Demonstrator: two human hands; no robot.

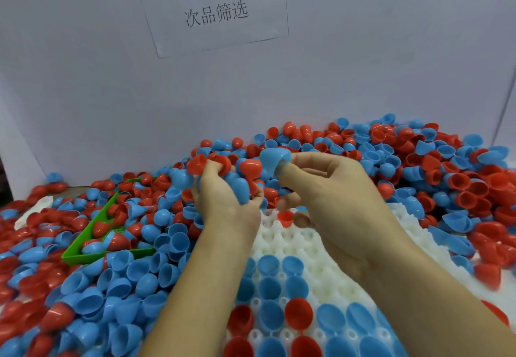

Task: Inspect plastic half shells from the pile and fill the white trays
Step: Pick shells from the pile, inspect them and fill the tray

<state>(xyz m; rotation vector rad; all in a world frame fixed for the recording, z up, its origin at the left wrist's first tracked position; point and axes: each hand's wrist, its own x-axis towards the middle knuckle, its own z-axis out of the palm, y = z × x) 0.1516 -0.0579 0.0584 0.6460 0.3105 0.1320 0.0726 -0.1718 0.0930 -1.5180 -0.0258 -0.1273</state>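
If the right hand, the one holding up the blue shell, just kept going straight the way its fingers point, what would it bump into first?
Most likely the left hand, which grips a bunch of red and blue shells just beside it. The right hand pinches its blue shell with fingers aimed leftward. Depth is hard to judge, so it might pass behind into the pile.

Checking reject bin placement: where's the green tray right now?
In the head view the green tray sits left of centre, left of the left hand and the white tray, half buried in the red and blue shell pile, with a few shells inside.
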